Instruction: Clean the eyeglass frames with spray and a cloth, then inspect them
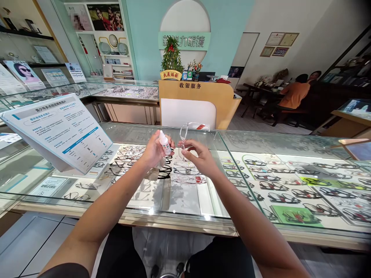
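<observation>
My left hand (153, 151) is closed around a small white dropper-type bottle (165, 144) with a printed label, its cap pointing up. A pale, crumpled cloth-like piece (153, 174) shows below that hand; whether the hand holds it I cannot tell. Just to the right, my right hand (200, 155) pinches a pair of clear-framed eyeglasses (199, 126) between thumb and fingers. Their temples extend to the right, and a red-and-white tag shows on one. Both hands are above the glass display counter (133, 206), close together but apart.
Rows of eyeglasses (284, 197) lie inside the counter. A printed stand-up sign (62, 131) leans on the glass at left. Beyond is a wooden cashier desk (188, 92) with a potted plant (171, 56). Another person in orange (295, 94) sits at the far right.
</observation>
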The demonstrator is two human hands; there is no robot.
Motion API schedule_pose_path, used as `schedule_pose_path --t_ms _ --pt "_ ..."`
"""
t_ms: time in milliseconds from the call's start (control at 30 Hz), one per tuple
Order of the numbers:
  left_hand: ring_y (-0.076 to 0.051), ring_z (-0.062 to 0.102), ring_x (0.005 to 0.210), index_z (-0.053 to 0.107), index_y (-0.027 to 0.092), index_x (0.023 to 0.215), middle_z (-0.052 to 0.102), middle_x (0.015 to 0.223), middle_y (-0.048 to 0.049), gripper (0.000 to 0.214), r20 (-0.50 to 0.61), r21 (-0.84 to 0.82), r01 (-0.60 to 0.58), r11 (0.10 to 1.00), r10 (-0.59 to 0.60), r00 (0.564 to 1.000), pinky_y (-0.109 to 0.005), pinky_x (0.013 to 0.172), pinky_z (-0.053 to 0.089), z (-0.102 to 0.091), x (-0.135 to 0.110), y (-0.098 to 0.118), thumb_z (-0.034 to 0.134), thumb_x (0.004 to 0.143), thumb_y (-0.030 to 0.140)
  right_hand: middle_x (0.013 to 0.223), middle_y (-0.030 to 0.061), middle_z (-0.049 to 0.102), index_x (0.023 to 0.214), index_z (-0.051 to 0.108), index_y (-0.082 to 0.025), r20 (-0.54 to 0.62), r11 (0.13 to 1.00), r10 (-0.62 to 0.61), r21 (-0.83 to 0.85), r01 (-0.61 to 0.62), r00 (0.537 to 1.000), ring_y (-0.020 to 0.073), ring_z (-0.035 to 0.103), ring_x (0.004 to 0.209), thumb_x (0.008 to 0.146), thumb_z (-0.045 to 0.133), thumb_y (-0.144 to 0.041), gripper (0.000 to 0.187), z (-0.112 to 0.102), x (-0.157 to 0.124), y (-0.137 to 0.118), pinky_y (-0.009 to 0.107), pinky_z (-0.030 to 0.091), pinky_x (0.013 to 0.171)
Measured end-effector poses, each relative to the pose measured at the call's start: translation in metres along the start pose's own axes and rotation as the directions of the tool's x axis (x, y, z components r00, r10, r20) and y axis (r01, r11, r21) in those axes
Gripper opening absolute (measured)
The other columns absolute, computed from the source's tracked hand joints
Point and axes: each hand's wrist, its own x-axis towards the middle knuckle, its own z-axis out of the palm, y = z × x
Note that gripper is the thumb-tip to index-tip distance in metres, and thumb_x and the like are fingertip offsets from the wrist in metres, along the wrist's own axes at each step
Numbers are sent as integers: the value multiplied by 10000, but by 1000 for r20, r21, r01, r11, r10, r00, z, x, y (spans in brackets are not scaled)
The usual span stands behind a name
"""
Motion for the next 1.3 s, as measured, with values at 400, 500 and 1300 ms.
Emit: schedule_pose_path --t_ms 400,500,1300 --pt "-166 588 728 639 214 800 584 797 -9 641 -119 239 -127 963 159 980 -299 709 567 -7 6 -18 658 861 852 1222 53 833 1166 808 -284 224 983 88 140 -121 971 231 757 1074 981 802 -603 369 2 -1 -7 418 608 963" --pt "-183 582 781 627 225 826 590 828 -11 558 -129 378 -178 908 242 962 -321 788 559 -7 4 -20 621 919 775 1213 56 825 1163 807 -286 254 979 101 148 -142 962 235 748 1089 993 789 -599 356 4 -2 -8 422 604 973" --pt "-195 458 777 514 225 794 515 790 8 524 115 721 -318 615 347 931 -336 757 332 -1 -8 -25 562 1008 701 1263 65 819 1240 805 -294 69 946 155 276 -168 985 245 743 1135 921 839 -678 500 3 0 1 396 607 946"
